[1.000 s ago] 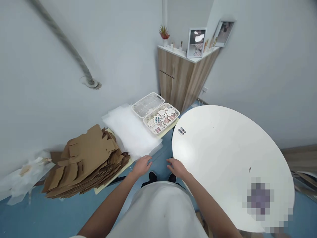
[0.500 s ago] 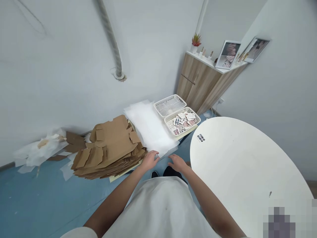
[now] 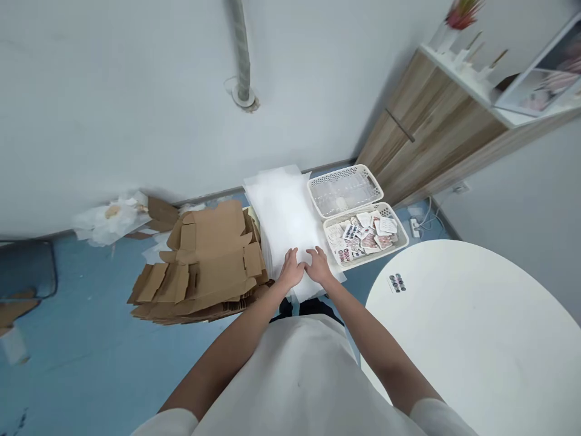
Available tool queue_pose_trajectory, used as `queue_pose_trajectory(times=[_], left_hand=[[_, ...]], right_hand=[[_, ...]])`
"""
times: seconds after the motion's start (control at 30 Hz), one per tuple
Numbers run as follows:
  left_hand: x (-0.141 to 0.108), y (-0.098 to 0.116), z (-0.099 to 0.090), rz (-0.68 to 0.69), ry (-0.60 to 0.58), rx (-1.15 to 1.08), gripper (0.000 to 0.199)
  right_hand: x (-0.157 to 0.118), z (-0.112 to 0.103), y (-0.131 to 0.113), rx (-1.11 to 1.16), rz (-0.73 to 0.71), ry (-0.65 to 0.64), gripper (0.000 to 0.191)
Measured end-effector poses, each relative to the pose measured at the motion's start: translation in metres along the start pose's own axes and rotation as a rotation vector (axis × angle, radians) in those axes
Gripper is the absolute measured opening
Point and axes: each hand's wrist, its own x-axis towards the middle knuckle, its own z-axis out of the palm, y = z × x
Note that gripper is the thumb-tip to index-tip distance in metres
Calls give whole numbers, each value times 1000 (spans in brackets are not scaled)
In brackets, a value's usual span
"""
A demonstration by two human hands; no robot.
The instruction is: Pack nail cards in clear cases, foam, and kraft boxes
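My left hand point(image 3: 291, 269) and my right hand point(image 3: 318, 266) are side by side over the near end of a stack of thin white sheets point(image 3: 285, 209). Both are open, with fingers apart and bent and the thumbs almost meeting. Nothing shows in either hand. Whether the fingertips press on the top sheet I cannot tell. Left of the sheets lies a pile of flattened brown cardboard boxes point(image 3: 213, 242). On the right, a white basket point(image 3: 402, 242) holds many small printed cards point(image 3: 363, 233). Behind it is a second white basket point(image 3: 318, 209) with clear plastic pieces point(image 3: 345, 191).
A round white table point(image 3: 467, 327) stands at right, with a small card of dark dots point(image 3: 396, 283) on it. A wooden cabinet point(image 3: 436, 121) is at the back right. White wrapping scraps point(image 3: 109, 221) and a dark chair point(image 3: 27, 269) are at left.
Both hands have moved forward from the near edge to over the white sheets, and their thumbs have come closer together. The view has tilted down and turned.
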Motion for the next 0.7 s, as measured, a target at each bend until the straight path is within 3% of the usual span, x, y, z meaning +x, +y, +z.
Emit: queue_pose_trajectory(times=[0.13, 0.23, 0.33, 0.57, 0.7], left_hand=[[29, -1, 11, -203, 50, -174, 58], [37, -7, 20, -307, 84, -234, 59], [38, -10, 24, -287, 120, -222, 55], [35, -4, 25, -242, 176, -226, 42], [35, 0, 26, -197, 44, -305, 44]], right_hand=[[38, 3, 3, 24, 108, -5, 47], [51, 8, 10, 45, 157, -21, 51], [53, 14, 15, 115, 138, 23, 50], [49, 19, 15, 299, -87, 123, 36], [59, 14, 18, 316, -91, 195, 42]])
